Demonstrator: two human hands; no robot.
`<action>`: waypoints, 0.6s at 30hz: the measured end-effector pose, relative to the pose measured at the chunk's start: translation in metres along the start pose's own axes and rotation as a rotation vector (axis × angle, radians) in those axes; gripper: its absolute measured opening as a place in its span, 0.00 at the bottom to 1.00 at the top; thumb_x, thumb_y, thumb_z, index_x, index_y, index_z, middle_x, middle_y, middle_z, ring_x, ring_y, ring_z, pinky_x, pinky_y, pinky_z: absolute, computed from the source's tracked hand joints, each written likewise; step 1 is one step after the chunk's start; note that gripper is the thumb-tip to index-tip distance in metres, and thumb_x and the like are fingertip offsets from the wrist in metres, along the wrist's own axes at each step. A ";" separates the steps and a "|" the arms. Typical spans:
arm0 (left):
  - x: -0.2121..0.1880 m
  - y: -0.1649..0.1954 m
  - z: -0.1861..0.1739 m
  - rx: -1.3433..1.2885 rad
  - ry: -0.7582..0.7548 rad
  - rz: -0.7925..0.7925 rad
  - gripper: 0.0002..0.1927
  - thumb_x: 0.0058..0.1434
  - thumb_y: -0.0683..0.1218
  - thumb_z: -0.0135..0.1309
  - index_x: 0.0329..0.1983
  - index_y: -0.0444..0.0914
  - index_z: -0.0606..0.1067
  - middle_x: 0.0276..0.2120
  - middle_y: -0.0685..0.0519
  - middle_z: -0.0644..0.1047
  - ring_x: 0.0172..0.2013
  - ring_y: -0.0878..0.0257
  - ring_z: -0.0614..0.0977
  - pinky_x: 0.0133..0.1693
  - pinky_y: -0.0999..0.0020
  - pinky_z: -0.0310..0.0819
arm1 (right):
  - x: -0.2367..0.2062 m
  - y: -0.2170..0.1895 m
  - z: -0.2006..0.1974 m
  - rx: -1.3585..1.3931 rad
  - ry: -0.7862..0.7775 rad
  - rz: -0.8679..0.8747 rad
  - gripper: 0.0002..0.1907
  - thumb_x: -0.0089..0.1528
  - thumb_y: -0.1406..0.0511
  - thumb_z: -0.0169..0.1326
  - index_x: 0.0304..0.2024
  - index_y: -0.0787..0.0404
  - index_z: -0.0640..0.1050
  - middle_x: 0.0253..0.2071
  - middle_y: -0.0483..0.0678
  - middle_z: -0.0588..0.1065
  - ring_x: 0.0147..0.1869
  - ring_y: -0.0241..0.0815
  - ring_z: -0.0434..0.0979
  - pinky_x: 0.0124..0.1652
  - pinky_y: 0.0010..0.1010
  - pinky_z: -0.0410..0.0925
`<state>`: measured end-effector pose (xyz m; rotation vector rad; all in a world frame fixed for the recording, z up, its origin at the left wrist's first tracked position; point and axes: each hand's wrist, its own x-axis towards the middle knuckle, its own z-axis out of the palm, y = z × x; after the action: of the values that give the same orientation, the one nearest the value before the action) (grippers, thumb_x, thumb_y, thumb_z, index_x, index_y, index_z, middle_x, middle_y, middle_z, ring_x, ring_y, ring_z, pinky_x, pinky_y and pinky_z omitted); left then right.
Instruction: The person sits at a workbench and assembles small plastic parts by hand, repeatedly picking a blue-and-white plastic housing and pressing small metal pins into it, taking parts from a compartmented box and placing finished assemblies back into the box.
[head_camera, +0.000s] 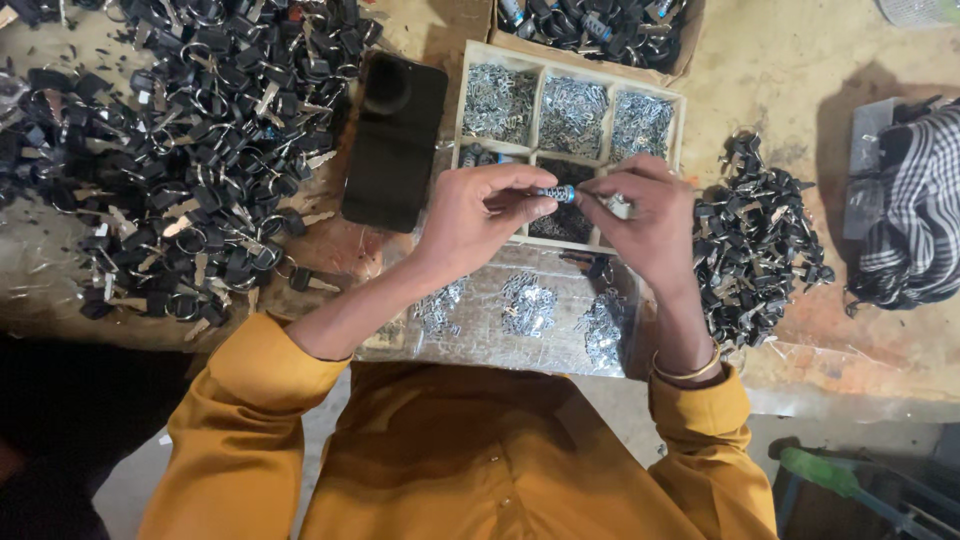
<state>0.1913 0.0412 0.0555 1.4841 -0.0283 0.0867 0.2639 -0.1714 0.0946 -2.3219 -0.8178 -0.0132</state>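
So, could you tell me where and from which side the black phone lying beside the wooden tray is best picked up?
Grip the black phone across its two long edges, coming down from above. It lies flat and face-up, so only the edges offer purchase. Its left edge borders the pile of black keys and its right edge sits close to the wooden tray, so fingers should pinch near the lower end, where there seems more room.

The person wears a mustard-yellow shirt (470, 460) with long sleeves. The left sleeve (250, 420) is pushed up, so its cuff sits well above the wrist, while the right sleeve (705, 425) reaches close to the wrist. Just above the right cuff there is a thin gold-coloured bangle (686, 372) around the wrist
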 end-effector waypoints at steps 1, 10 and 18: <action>0.000 0.000 0.000 -0.006 0.005 -0.002 0.12 0.63 0.39 0.64 0.49 0.33 0.81 0.42 0.51 0.85 0.41 0.70 0.85 0.42 0.74 0.83 | -0.001 0.001 0.001 0.070 0.035 -0.005 0.08 0.58 0.71 0.68 0.40 0.63 0.85 0.37 0.49 0.78 0.41 0.43 0.79 0.40 0.31 0.69; -0.002 0.000 0.001 -0.022 -0.011 -0.018 0.12 0.61 0.38 0.65 0.48 0.33 0.82 0.43 0.49 0.85 0.42 0.67 0.87 0.44 0.74 0.86 | -0.016 0.009 0.019 0.536 0.241 0.027 0.08 0.62 0.76 0.67 0.42 0.66 0.83 0.44 0.50 0.77 0.45 0.37 0.77 0.46 0.24 0.70; -0.004 -0.002 0.000 -0.090 -0.027 0.000 0.09 0.61 0.35 0.63 0.46 0.29 0.81 0.42 0.47 0.85 0.44 0.62 0.88 0.46 0.73 0.87 | -0.020 0.010 0.028 0.977 -0.062 0.229 0.09 0.68 0.78 0.53 0.49 0.69 0.81 0.55 0.51 0.71 0.50 0.37 0.75 0.47 0.27 0.72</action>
<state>0.1874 0.0411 0.0532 1.3958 -0.0534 0.0639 0.2479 -0.1718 0.0630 -1.4653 -0.4214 0.4571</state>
